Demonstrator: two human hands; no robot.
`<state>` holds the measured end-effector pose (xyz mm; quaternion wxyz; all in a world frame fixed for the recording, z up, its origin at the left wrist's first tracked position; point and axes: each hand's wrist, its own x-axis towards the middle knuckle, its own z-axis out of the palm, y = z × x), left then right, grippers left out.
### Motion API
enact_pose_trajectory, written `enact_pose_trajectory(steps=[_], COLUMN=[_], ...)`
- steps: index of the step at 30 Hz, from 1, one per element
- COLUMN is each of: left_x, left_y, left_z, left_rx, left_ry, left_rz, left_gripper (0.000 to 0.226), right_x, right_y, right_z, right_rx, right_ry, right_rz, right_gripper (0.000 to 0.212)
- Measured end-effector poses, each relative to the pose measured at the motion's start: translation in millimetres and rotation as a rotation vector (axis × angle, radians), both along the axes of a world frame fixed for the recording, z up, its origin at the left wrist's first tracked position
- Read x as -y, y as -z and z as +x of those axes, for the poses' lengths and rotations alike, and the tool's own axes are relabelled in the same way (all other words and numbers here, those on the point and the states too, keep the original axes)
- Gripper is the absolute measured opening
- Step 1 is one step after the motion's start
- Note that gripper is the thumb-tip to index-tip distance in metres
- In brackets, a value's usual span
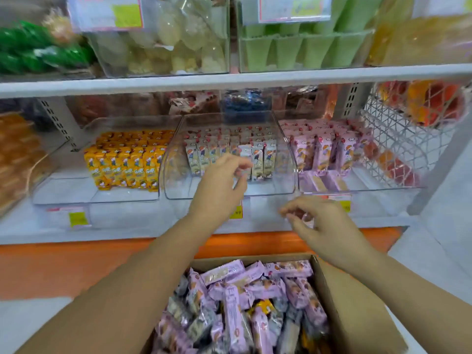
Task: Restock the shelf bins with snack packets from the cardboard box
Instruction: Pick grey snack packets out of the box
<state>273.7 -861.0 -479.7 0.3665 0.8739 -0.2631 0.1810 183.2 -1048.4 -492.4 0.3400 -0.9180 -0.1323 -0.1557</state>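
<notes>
Left hand (222,182) inside middle bin (281,186), fingers loosely curled, tips at the beige packets (258,159) standing there; nothing gripped. Right hand (324,223) hovers before the shelf edge (127,233), fingers slack, nothing seen in it. Supply: snack packets (235,302) heaped loose in cardboard box (357,302) below. Judgement: packets light, soft slick wrap, contents likely crushable. Take 1 across its middle, thumb opposite fingers, light squeeze.

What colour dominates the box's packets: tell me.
Mostly lilac-pink packets in the box; head view.
</notes>
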Motion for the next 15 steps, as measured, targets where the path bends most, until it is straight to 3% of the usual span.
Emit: enact_pose_trajectory(steps=[3, 6, 11, 15], left_x=[-15, -31, -55, -64], left_y=[32, 76, 137, 161], left_z=[-48, -82, -115, -124], left_rx=[-0.037, -0.198, -0.593, -0.829], left_ry=[0.038, 0.02, 0.04, 0.137], left_rz=[-0.039, 0.022, 0.385, 0.544], left_gripper=[0.019, 0.019, 0.022, 0.016], right_x=[-8, -14, -21, -25], right_y=[33, 66, 123, 156], right_z=[-24, -43, -71, -80], right_rx=[-0.11, -0.266, -0.592, -0.778], right_ry=[-0.009, 0.004, -0.018, -0.045], right_rz=[0.012, 0.042, -0.094, -0.221], right_gripper=[0.016, 0.016, 0.015, 0.021])
